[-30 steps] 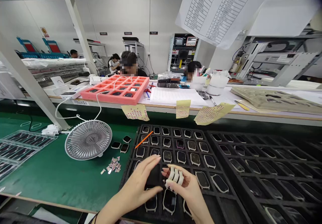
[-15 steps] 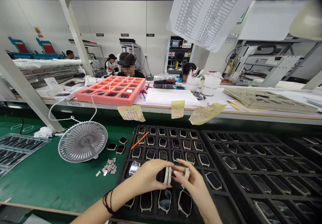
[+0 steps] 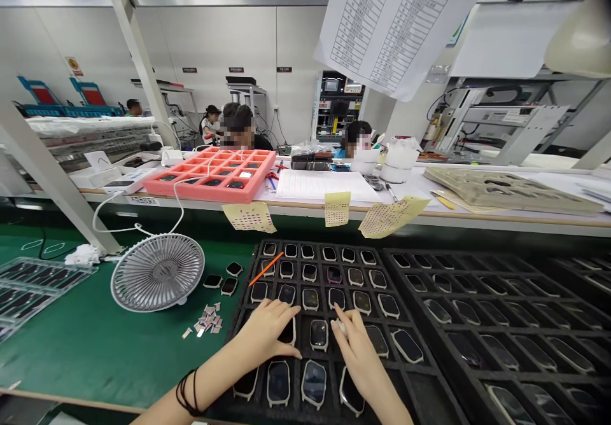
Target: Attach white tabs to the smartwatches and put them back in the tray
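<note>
Left hand (image 3: 265, 333), spread wide, straddles a watch (image 3: 288, 332); right hand (image 3: 356, 345), at its three o'clock, pinches a pale case (image 3: 342, 327).

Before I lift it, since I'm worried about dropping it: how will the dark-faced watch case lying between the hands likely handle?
The watch case is probably stiff, given its crisp, rounded frame. Its smooth-looking face may feel slippery. If nudged, it likely won't slide far, since pocket walls of the black tray surround it.
</note>
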The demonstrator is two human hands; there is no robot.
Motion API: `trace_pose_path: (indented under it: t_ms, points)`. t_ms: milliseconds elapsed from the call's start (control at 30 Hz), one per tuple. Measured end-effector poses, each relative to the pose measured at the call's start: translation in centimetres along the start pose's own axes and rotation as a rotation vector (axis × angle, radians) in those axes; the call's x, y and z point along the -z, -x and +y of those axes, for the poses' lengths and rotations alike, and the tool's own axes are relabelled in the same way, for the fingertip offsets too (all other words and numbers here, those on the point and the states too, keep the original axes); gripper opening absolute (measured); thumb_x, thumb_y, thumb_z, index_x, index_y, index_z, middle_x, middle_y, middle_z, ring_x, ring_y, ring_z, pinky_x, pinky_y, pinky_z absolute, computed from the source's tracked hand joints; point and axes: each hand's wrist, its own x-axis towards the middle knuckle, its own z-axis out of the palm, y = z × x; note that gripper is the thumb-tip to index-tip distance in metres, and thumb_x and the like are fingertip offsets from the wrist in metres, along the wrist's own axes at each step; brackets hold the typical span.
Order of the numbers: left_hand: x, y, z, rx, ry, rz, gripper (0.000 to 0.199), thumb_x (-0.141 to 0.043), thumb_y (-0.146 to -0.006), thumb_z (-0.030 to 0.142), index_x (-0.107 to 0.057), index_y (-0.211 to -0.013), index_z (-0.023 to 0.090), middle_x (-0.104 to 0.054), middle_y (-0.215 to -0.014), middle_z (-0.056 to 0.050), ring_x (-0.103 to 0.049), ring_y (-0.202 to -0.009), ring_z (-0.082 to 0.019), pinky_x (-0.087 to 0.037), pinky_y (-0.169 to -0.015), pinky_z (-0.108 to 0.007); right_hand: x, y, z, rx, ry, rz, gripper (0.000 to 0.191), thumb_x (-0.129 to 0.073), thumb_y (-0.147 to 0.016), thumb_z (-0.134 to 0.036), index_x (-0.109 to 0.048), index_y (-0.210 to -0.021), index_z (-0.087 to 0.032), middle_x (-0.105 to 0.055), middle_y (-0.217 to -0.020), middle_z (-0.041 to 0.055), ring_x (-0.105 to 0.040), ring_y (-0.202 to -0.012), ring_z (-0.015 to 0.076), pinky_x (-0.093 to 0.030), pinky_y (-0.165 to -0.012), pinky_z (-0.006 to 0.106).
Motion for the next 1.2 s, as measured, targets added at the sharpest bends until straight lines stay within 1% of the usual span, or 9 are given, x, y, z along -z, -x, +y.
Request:
trace_pose_path:
  t_ms: [167,333,467,533,633,767,933,1033,1200]
  points:
    - [0.2,1.6,0.2,-0.066,-0.022,0.008,0.049,-0.066,-0.083,0.04,-0.051,-0.126,0.021,-0.06,-0.12,-0.009,-0.057,-0.111,-0.028,-0.045,-0.092,-0.043,-0.1,-0.4,1.1,0.064,0.154,0.041,0.048,-0.033,-0.095,-0.038,-0.043,-0.139,-0.022,-0.062,-0.101,0.009,-0.065,-0.093,0.0229,-0.054,-0.083,0.038]
    - [0.8,1.8,0.4,-0.061,-0.007,-0.002,0.034,-0.06,-0.088,0.026,-0.054,-0.121,0.023,-0.059,-0.119,-0.007,-0.056,-0.111,-0.026,-0.045,-0.092,-0.041,0.1,0.0,1.4,0.205,0.36,0.183,0.042,-0.044,-0.091,-0.032,-0.054,-0.13,-0.022,-0.066,-0.107,0.0126,-0.063,-0.098,0.0302,-0.053,-0.082,0.051]
    - [1.6,1.2,0.9,-0.087,0.032,0.029,0.026,-0.055,-0.09,0.024,-0.056,-0.116,0.022,-0.06,-0.117,-0.008,-0.055,-0.11,-0.024,-0.044,-0.092,-0.039,0.4,1.3,0.4,0.441,0.31,-0.019,0.037,-0.048,-0.091,-0.021,-0.058,-0.126,-0.027,-0.068,-0.116,0.007,-0.062,-0.109,0.0245,-0.048,-0.097,0.047]
    - [2.1,0.6,1.4,-0.101,0.055,0.051,0.022,-0.051,-0.092,0.024,-0.058,-0.113,0.021,-0.061,-0.114,-0.007,-0.056,-0.108,-0.023,-0.044,-0.091,-0.038,0.3,1.8,0.3,0.47,0.286,-0.069,0.033,-0.048,-0.091,-0.019,-0.064,-0.119,-0.025,-0.07,-0.115,0.0063,-0.063,-0.11,0.0245,-0.048,-0.099,0.046]
    - [2.8,-0.6,2.0,-0.122,0.078,0.067,0.02,-0.048,-0.093,0.024,-0.059,-0.11,0.021,-0.062,-0.112,-0.007,-0.056,-0.107,-0.021,-0.043,-0.09,-0.036,-0.1,1.9,0.2,0.427,0.28,-0.016,0.027,-0.049,-0.091,-0.021,-0.07,-0.107,-0.02,-0.072,-0.111,0.0088,-0.065,-0.107,0.0269,-0.053,-0.092,0.045]
    - [3.2,-2.7,2.9,-0.158,0.081,0.059,0.018,-0.05,-0.092,0.023,-0.061,-0.106,0.02,-0.062,-0.11,-0.005,-0.057,-0.104,-0.02,-0.043,-0.089,-0.034,-0.8,1.5,-0.5,0.443,0.278,0.06,0.028,-0.044,-0.093,-0.021,-0.071,-0.098,-0.022,-0.075,-0.098,0.0076,-0.07,-0.089,0.0237,-0.056,-0.083,0.039]
    - [2.4,-6.6,5.6,-0.252,0.041,-0.028,0.012,-0.054,-0.091,0.024,-0.064,-0.095,0.019,-0.067,-0.098,-0.003,-0.061,-0.094,-0.018,-0.043,-0.084,-0.03,-1.5,1.6,-1.5,0.394,0.455,0.063,0.026,-0.045,-0.092,-0.019,-0.069,-0.082,-0.017,-0.072,-0.074,0.0094,-0.069,-0.07,0.0248,-0.053,-0.062,0.032]
    - [1.4,-9.2,8.0,-0.334,-0.038,-0.136,0.013,-0.056,-0.09,0.026,-0.064,-0.096,0.019,-0.068,-0.097,-0.003,-0.063,-0.094,-0.019,-0.044,-0.086,-0.031,-1.0,2.5,-2.0,0.351,0.494,-0.044,0.017,-0.056,-0.086,-0.018,-0.071,-0.092,-0.015,-0.074,-0.084,0.0124,-0.07,-0.077,0.0293,-0.054,-0.067,0.035]
    - [-0.7,-12.1,11.7,-0.313,-0.171,-0.305,0.032,-0.062,-0.085,0.035,-0.06,-0.107,0.012,-0.066,-0.105,-0.015,-0.062,-0.1,-0.029,-0.049,-0.081,-0.038,0.8,4.6,-2.8,0.333,0.353,-0.185,0.044,-0.064,-0.084,-0.032,-0.058,-0.126,-0.025,-0.066,-0.119,0.0101,-0.059,-0.111,0.0313,-0.046,-0.096,0.042]
